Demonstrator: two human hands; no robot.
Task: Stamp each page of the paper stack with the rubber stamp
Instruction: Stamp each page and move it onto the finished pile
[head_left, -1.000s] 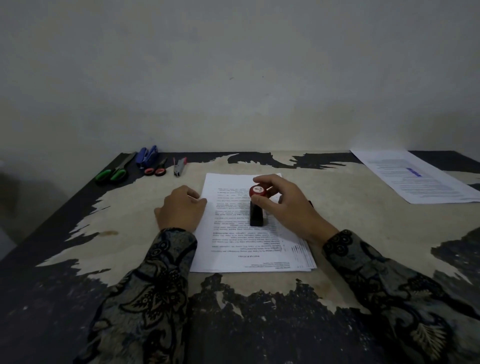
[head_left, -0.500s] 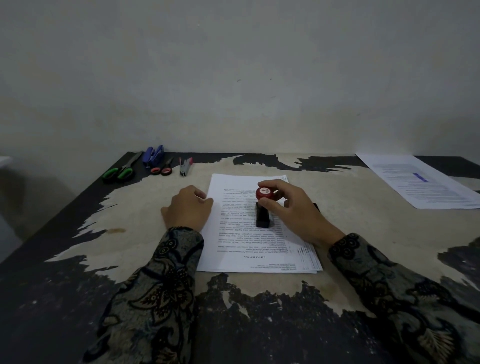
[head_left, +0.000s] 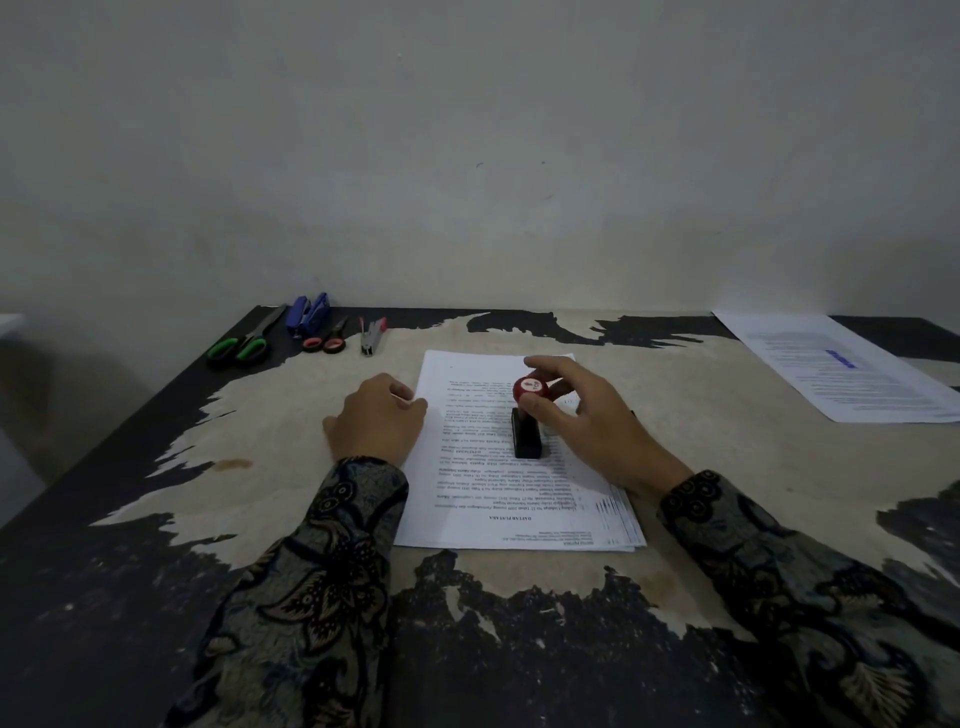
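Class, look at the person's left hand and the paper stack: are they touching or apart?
Touching. The head view shows the left hand resting on the table with its fingers overlapping the left edge of the paper stack, holding it down.

paper stack (head_left: 483, 499): print too small to read, right part hidden under right hand (head_left: 597, 415) | rubber stamp (head_left: 527, 415): its face hidden against the page, knob label illegible | separate sheet (head_left: 841, 364): cut by right edge, text blurred | left hand (head_left: 376, 421): curled fingertips out of sight | both sleeves: cut by bottom edge
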